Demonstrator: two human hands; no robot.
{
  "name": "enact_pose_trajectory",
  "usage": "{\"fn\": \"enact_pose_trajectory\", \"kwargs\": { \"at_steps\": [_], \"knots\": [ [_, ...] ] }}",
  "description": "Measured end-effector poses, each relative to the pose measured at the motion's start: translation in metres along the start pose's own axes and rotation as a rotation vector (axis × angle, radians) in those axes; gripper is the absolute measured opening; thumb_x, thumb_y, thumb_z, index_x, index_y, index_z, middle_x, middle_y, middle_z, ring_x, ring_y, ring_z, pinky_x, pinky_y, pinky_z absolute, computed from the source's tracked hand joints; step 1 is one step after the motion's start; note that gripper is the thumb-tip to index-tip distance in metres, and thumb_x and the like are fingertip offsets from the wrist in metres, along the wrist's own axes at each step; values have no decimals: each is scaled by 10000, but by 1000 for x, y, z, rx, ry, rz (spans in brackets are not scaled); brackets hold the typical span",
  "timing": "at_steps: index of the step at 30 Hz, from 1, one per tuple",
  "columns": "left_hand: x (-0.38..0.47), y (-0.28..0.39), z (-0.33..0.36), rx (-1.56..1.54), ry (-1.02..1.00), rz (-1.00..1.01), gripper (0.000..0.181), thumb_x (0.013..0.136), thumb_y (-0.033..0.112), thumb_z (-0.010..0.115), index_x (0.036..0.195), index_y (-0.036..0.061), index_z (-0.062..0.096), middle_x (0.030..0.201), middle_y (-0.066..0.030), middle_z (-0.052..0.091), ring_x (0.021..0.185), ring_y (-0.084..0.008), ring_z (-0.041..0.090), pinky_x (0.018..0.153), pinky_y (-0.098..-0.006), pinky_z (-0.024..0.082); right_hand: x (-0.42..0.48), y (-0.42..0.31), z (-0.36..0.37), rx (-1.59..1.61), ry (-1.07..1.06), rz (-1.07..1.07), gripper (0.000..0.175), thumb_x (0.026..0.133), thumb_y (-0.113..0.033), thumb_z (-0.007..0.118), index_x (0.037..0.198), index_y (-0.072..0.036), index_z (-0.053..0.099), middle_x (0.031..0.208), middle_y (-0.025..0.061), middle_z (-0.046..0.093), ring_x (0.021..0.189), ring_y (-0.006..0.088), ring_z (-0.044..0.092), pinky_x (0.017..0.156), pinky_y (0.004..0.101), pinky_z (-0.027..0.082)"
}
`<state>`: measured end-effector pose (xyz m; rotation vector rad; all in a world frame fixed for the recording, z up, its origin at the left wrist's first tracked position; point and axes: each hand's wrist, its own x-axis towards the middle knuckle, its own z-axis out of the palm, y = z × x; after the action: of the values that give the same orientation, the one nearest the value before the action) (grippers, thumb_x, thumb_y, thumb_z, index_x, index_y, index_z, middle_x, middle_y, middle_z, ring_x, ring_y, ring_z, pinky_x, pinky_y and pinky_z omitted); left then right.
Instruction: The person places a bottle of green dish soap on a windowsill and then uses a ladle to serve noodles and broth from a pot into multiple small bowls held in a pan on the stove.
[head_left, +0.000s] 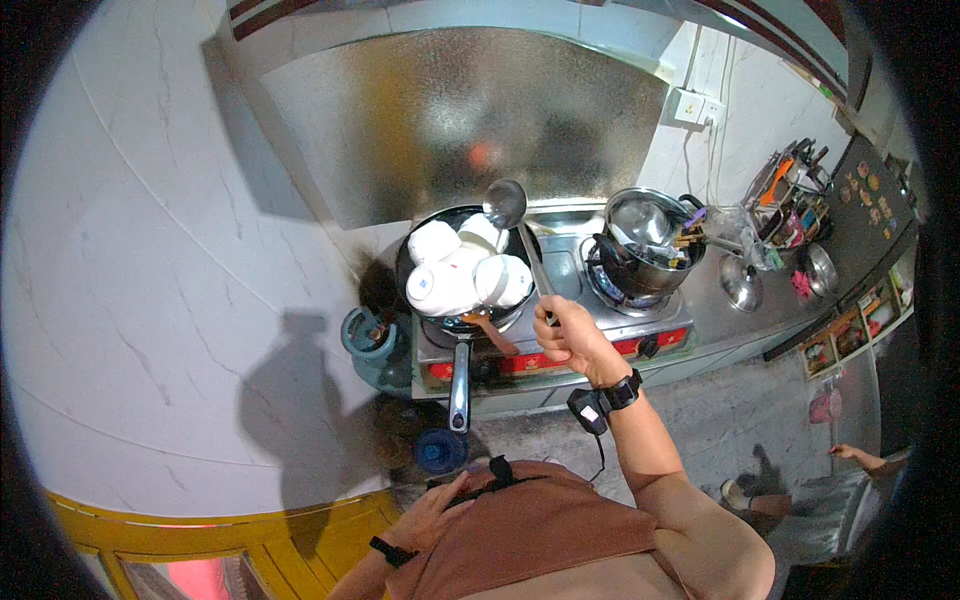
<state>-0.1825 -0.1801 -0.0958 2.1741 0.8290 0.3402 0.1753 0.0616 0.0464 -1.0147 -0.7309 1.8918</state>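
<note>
My right hand grips the handle of a metal ladle, whose bowl is raised over the far right side of a black pan. Several white bowls are heaped in the pan, some tipped over. A wooden spatula leans over the pan's near rim. Toward me points the pan's long handle. My left hand lies against the front of my brown top, fingers extended, holding nothing that I can see.
On the right burner stands a steel pot filled with utensils. Lids and a utensil rack are farther right. A gas cylinder stands left of the stove. Another person's hand shows at lower right.
</note>
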Motion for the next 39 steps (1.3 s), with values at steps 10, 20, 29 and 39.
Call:
{"fn": "enact_pose_trajectory", "kwargs": {
  "at_steps": [10, 20, 29, 39],
  "knots": [
    [31, 14, -23, -55, -19, -88, 670, 1087, 257, 575, 1671, 86, 297, 1611, -262, 430, 1424, -413, 501, 1198, -476, 406, -7, 45, -17, -598, 304, -121, 379, 1108, -380, 487, 822, -133, 461, 639, -72, 386, 489, 57, 296, 420, 268, 239],
    [36, -16, -26, -108, -112, -66, 560, 1042, 63, 534, 1586, 181, 468, 1719, -291, 251, 1461, -459, 470, 1205, -515, 409, -30, 37, -4, -310, 244, 2, 342, 1085, -353, 479, 823, -133, 461, 633, -64, 366, 492, 71, 301, 431, 287, 262],
    [29, -42, -32, -31, -110, 67, 592, 1020, 43, 540, 1590, 178, 454, 1737, -278, 222, 1460, -463, 471, 1199, -514, 413, -42, 33, 23, -54, 231, 34, 353, 1081, -352, 473, 793, -152, 426, 632, -76, 311, 505, 64, 263, 448, 281, 212],
    [24, -49, -44, -17, -161, 3, 570, 1010, 6, 532, 1566, 129, 492, 1763, -255, 168, 1497, -449, 435, 1205, -500, 405, -38, 35, 30, -89, 251, 71, 254, 1073, -268, 480, 863, -126, 463, 642, -68, 327, 507, 58, 269, 442, 260, 193]
  ]
}}
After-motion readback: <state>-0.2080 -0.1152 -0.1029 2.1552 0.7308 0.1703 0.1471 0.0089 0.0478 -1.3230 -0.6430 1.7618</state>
